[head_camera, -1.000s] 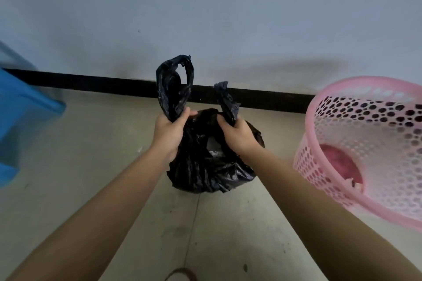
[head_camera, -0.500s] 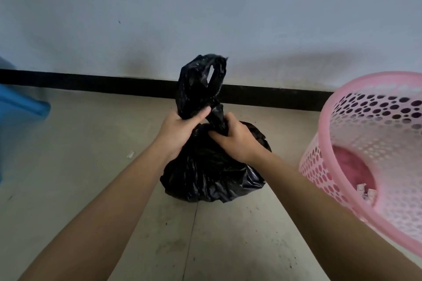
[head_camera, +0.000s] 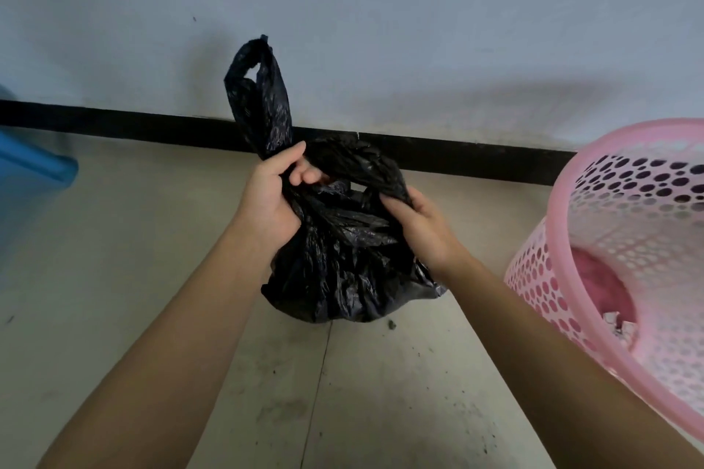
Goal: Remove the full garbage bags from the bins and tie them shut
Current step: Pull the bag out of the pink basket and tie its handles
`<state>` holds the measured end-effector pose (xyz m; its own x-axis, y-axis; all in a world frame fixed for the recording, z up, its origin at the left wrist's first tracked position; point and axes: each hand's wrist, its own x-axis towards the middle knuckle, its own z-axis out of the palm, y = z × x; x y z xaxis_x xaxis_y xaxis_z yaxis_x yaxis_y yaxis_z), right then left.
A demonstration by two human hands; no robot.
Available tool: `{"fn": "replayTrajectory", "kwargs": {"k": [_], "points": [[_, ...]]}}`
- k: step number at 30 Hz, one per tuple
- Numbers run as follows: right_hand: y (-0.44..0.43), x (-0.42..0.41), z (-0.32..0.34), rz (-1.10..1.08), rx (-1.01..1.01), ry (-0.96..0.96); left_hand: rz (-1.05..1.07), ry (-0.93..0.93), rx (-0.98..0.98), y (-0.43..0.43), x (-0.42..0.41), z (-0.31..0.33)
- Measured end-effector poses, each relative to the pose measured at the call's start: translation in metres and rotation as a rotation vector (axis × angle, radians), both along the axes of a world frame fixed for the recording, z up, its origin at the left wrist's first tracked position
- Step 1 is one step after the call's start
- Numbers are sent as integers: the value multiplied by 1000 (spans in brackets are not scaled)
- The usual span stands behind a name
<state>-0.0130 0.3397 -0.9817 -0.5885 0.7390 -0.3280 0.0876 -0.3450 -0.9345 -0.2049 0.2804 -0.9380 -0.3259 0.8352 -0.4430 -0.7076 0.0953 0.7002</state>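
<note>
Head view: a black garbage bag (head_camera: 343, 263) sits on the floor (head_camera: 114, 278) near the far wall's black baseboard (head_camera: 457, 152). Left hand (head_camera: 270, 198) clenches the bag's upright handle loop (head_camera: 259, 95) at its base. Right hand (head_camera: 423, 225) pinches the other handle (head_camera: 365, 167). A pink perforated bin (head_camera: 628, 240) leans at right, just beside the bag.

Dim, cool, even light — soft broad shadows on the wall (head_camera: 495, 30) at upper right; wide-angle bending at the edges, slight overall softness.
</note>
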Motion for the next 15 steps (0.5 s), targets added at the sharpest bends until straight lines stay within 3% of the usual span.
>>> {"fn": "replayTrajectory", "kwargs": {"k": [2, 6, 12, 15], "points": [[4, -4, 10, -124, -192, 143, 12, -63, -11, -3, 6, -2], [18, -13, 31, -363, -330, 416, 40, -76, -119, -7, 16, -16], [21, -11, 34, -427, -505, 620, 473, -374, -5, -10, 0, -25], [12, -11, 25, -358, -431, 443, 528, -412, 59, -15, -15, -22]]}}
